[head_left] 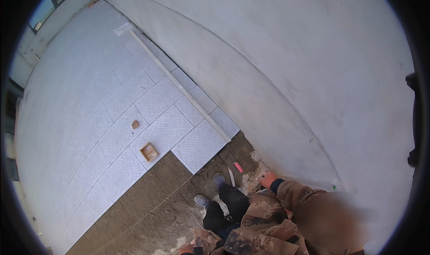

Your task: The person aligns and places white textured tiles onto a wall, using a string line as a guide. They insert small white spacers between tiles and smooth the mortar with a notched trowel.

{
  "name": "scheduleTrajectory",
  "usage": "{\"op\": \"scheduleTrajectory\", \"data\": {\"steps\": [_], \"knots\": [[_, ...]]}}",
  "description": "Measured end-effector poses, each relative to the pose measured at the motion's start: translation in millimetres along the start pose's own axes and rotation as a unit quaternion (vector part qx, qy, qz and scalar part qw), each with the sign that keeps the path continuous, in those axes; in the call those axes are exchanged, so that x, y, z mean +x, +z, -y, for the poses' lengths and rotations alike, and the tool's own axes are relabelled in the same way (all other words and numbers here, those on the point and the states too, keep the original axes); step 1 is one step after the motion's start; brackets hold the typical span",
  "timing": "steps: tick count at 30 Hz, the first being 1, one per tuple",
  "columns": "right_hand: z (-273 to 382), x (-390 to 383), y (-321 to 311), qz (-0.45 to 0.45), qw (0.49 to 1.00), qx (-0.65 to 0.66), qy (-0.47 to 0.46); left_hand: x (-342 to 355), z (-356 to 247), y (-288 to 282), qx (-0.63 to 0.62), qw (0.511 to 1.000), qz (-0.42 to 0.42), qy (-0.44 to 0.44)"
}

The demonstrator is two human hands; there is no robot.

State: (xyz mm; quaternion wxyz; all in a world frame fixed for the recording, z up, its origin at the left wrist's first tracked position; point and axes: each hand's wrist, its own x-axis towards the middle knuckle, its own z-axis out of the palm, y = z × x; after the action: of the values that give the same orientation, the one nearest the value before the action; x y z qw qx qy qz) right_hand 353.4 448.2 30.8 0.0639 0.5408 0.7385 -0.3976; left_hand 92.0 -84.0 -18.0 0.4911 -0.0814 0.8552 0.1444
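Pink block (238,167) (bright, oblong) near curled right hand (268,179), hold unclear; left hand (186,250) part-cropped, cannot tell grip.

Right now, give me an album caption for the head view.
Right hand near the pale wall, grey shoes on brown ground, a long bar lying on white panels.

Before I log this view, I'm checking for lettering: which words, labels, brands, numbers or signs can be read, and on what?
No text can be read anywhere in view.
Pink object on the ground: no legible marking.
Ridged panels: no legible lettering.
Green mark on the wall: too small to make out.
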Motion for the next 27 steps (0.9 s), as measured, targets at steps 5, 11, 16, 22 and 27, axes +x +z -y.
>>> {"op": "scheduleTrajectory", "data": {"steps": [5, 11, 16, 22, 27], "knots": [[1.0, 11.5, -32.8, 0.082, 0.995, -0.040, 0.039, -21.4, -49.9, 17.0, 0.033, 0.998, -0.044, 0.005], [-6.9, 2.7, -41.6, -0.014, 1.000, -0.010, 0.013, -37.5, -116.0, 36.6, -0.041, 0.990, -0.047, 0.126], [2.4, -12.1, -51.6, -0.060, 0.997, -0.039, -0.009, -46.1, -110.1, 20.0, -0.076, 0.988, -0.020, 0.131], [18.1, -17.1, -73.8, -0.061, 0.997, -0.041, -0.019, 0.0, -25.4, 9.3, -0.173, 0.985, 0.007, -0.020], [27.1, -4.8, -71.1, -0.121, 0.988, -0.062, -0.070, 56.1, 70.2, 32.2, -0.362, 0.929, 0.078, 0.007]]}}
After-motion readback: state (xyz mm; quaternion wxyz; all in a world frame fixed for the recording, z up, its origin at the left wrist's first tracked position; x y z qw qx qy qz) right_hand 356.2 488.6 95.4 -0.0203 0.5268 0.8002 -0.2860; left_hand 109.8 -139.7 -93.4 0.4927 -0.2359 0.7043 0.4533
